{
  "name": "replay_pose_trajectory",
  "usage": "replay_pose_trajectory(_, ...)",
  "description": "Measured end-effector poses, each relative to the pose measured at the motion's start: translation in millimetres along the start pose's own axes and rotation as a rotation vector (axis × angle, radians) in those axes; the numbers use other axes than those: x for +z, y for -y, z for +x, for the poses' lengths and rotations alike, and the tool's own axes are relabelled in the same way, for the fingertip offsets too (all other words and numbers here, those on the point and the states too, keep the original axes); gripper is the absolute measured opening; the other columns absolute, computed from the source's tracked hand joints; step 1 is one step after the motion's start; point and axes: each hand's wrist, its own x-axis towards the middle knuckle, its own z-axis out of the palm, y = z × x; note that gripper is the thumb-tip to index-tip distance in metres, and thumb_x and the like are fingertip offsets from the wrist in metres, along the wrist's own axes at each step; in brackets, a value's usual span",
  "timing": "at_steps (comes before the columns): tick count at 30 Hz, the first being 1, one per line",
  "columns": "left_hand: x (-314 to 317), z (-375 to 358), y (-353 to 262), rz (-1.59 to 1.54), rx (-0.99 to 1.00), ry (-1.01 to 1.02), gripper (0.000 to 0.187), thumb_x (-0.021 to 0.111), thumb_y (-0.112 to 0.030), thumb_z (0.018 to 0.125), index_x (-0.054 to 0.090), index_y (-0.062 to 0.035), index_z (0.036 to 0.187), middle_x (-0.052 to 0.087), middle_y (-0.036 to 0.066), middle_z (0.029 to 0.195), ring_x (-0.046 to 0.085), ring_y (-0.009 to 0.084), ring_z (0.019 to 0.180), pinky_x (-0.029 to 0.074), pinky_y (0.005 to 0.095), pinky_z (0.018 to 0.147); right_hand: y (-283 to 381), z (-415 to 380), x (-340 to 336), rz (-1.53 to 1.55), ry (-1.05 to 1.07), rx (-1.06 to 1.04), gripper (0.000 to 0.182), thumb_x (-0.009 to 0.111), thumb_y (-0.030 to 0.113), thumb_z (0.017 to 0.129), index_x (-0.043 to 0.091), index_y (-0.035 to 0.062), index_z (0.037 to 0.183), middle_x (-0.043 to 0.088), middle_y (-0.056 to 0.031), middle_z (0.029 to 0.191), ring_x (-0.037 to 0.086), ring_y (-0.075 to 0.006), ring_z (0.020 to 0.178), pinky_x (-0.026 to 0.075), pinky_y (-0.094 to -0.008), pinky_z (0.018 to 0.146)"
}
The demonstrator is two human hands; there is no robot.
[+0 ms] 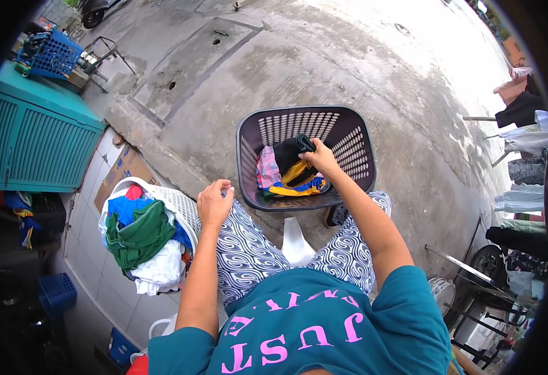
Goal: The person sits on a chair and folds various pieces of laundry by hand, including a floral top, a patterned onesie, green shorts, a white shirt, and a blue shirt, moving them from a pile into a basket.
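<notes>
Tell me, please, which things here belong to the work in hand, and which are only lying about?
Seemingly in the work:
dark garment, held in the right hand
dark basket
white basket, heaped with clothes

Seemingly lying about:
upper-left blue basket
cardboard on the tiles

Daylight was strongest along the far right edge of the concrete ground [299,69], where glare bleached the surface nearly white. My left hand [214,203] and right hand [321,157] showed fairly sharp in soft, even light. Deep shadow below the teal cabinet [36,137] swallowed detail. The wide lens bent the edge of the tiled floor [85,244] into a curve, and blackness rounded off all 4 corners of my view.
</notes>
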Motion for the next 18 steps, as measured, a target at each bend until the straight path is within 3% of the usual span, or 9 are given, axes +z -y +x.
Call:
replay_pose_trajectory(3,-2.0,-0.3,-0.9,-0.006,-0.002,-0.007,0.017,0.059,-0.021,0.074,0.061,-0.0095,0.086,0.064,0.002,0.083,0.059,0.0213,0.082,0.041,0.0347,0.076,-16.5,-8.7,6.7,0.521,0.034,0.083,0.035,0.066,0.007,0.071,0.047,0.0,0.1,0.057,-0.0048,0.084,0.055,-0.0126,0.073,0.045,-0.0266,0.069)
replay_pose_trajectory(6,-0.4,-0.3,-0.7,-0.026,-0.002,-0.013,0.016,0.059,-0.02,0.074,0.061,-0.0097,0.086,0.064,0.002,0.082,0.059,0.021,0.081,0.041,0.0346,0.075,-45.1,-22.1,3.9,0.71,0.013,0.232,0.043,0.067,0.007,0.071,0.044,-0.0001,0.107,0.057,-0.0081,0.094,0.055,-0.013,0.085,0.043,-0.0252,0.077)
replay_pose_trajectory(7,0.3,-0.3,-0.7,-0.032,0.001,-0.018,0.016,0.059,-0.02,0.074,0.06,-0.0098,0.086,0.064,0.002,0.082,0.059,0.0209,0.081,0.042,0.0346,0.075,-62.4,-24.7,3.9,0.643,-0.077,0.3,0.054,0.068,0.008,0.069,0.041,-0.0007,0.115,0.055,-0.0117,0.101,0.054,-0.0167,0.094,0.042,-0.0273,0.083)
replay_pose_trajectory(8,0.6,-0.6,-0.9,-0.032,0.002,-0.015,0.016,0.059,-0.02,0.074,0.06,-0.0098,0.086,0.064,0.002,0.082,0.059,0.0209,0.081,0.042,0.0346,0.075,-127.7,-8.9,15.4,0.365,-0.248,0.328,0.057,0.069,0.008,0.066,0.042,-0.0014,0.116,0.054,-0.0153,0.107,0.053,-0.0233,0.1,0.041,-0.0303,0.086)
replay_pose_trajectory(9,0.7,-0.7,-0.9,-0.028,-0.002,-0.013,0.016,0.059,-0.02,0.074,0.061,-0.0099,0.086,0.064,0.002,0.082,0.059,0.0207,0.081,0.042,0.0346,0.074,-142.0,-14.4,5.3,0.133,-0.359,0.365,0.057,0.067,0.008,0.067,0.042,-0.0006,0.117,0.048,-0.0145,0.111,0.05,-0.0225,0.099,0.039,-0.0296,0.088)
replay_pose_trajectory(10,0.6,-0.5,-1.0,-0.024,-0.006,-0.012,0.016,0.059,-0.02,0.074,0.061,-0.0099,0.086,0.064,0.002,0.082,0.06,0.0206,0.081,0.042,0.0346,0.074,-152.3,-16.0,-1.2,0.126,-0.491,0.386,0.051,0.063,0.005,0.067,0.045,0.0006,0.115,0.05,-0.0142,0.109,0.05,-0.0211,0.095,0.042,-0.0288,0.082)
replay_pose_trajectory(13,0.3,-2.4,-3.0,0.005,0.007,-0.022,0.016,0.059,-0.02,0.074,0.06,-0.0098,0.086,0.064,0.002,0.081,0.059,0.0211,0.081,0.041,0.0346,0.074,-149.7,-21.6,-13.7,0.239,-0.545,0.339,0.045,0.059,0.004,0.071,0.046,0.0026,0.113,0.052,-0.0112,0.105,0.051,-0.0174,0.089,0.044,-0.0268,0.074)
replay_pose_trajectory(15,4.0,-3.3,-3.8,0.009,0.03,-0.016,0.016,0.058,-0.02,0.074,0.06,-0.0096,0.086,0.064,0.003,0.082,0.059,0.0213,0.081,0.041,0.035,0.075,-111.6,-32.4,-20.7,0.456,-0.406,0.217,0.037,0.054,0.004,0.074,0.048,0.004,0.11,0.054,-0.0073,0.102,0.052,-0.013,0.085,0.044,-0.025,0.068)
replay_pose_trajectory(18,8.1,-8.1,1.4,0.062,0.107,-0.044,0.016,0.058,-0.02,0.073,0.06,-0.0093,0.086,0.063,0.005,0.085,0.057,0.0217,0.085,0.038,0.0365,0.079,-86.5,-42.1,-11.9,0.451,-0.229,0.134,0.027,0.05,0.008,0.079,0.051,0.0072,0.106,0.056,-0.0033,0.098,0.052,-0.0092,0.082,0.042,-0.0207,0.062)
